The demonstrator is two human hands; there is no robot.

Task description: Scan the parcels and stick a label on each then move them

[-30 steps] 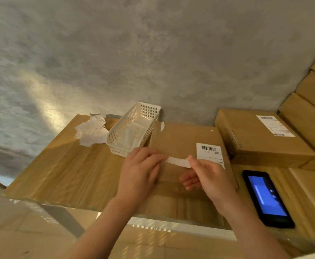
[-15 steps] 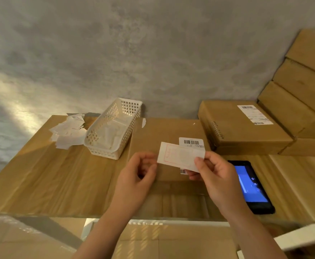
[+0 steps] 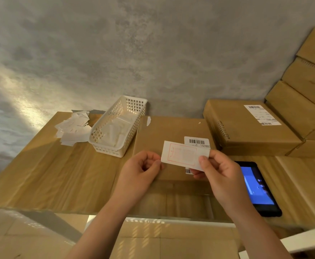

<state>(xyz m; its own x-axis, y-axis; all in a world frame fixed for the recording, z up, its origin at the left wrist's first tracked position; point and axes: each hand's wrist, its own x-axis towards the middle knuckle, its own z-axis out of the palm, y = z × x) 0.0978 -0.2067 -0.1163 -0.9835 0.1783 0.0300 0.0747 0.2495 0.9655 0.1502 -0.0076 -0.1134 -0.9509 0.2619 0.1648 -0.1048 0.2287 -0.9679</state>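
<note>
Both hands hold a label (image 3: pixel 185 155) above the flat parcel (image 3: pixel 171 133) on the table (image 3: pixel 40 174): right hand (image 3: pixel 222 179) pinches its right end, left hand (image 3: pixel 140 174) pinches the left edge. Label blocks most of the parcel's barcode sticker (image 3: pixel 197 141). Basket (image 3: pixel 118 126) touches the parcel's left edge; loose papers (image 3: pixel 73 128) beside it. Tablet (image 3: pixel 257 187) partly behind right hand. Box (image 3: pixel 246 128) and stacked boxes (image 3: pixel 306 94) far right, cropped. Label print unreadable.
</note>
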